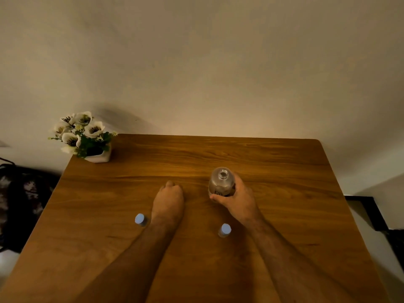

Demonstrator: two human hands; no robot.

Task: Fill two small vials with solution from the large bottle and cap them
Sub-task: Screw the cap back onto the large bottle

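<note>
Left vial (140, 219): capped, on the table (284, 215); light, tippy, take by the body.
Left hand (168, 199): grip curled together, holding nothing visible.
Right vial (225, 230): capped, near.
Large bottle (222, 182): uncapped, probably smooth, slippery.
Right hand (237, 199): grip clamped around its body.

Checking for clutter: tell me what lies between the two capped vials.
Head view: only the left forearm crosses there, beside the left vial; bare table to the right vial.
</note>
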